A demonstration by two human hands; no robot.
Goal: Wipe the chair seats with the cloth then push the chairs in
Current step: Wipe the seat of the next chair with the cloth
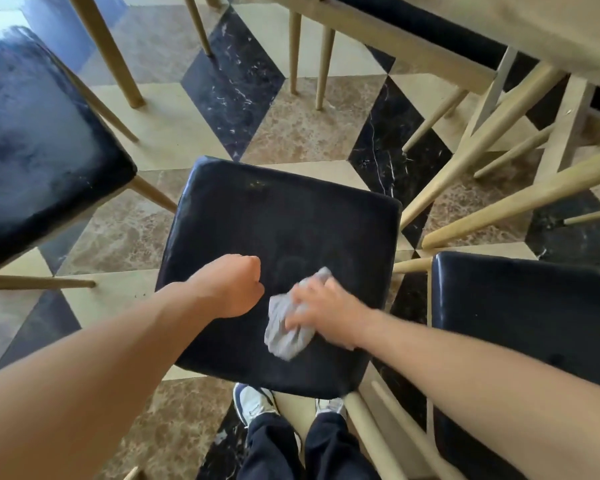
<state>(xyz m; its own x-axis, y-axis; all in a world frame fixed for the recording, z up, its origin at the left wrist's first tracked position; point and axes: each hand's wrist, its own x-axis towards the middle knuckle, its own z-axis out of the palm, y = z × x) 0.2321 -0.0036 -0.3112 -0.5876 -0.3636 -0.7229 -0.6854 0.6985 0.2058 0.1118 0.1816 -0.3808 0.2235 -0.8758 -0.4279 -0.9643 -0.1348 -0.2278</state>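
A crumpled grey cloth (pixel 286 327) is held in the right hand (pixel 326 311), with the fingers curled over the top of it. The cloth looks soft and wrinkly, and it is pressed down on the middle chair seat (pixel 284 230). This seat is dark, smooth and a little shiny, like leather, with a square shape and rounded corners. The cloth lies on the near part of the seat, toward the right side.

Just to the left of the cloth, the left hand (pixel 234 285) is seen over the same seat. Its fingers are curled into a loose fist and nothing is held in it. Whether it touches the seat cannot be told.

Well to the left of the left hand, another dark seat (pixel 39 140) is seen, with pale smudges on its shiny top. To the right of the right hand, a third dark seat (pixel 527 323) is seen. The chair legs (pixel 499 116) are thin, round, light wooden sticks that get narrower at the bottom.

Far above the right hand, the edge of a pale tabletop (pixel 551 22) is seen. The floor (pixel 291 123) is made of hard, glossy stone tiles in diamond shapes: black, brown and cream. Below the hands, white shoes (pixel 253 403) and dark trousers are seen.
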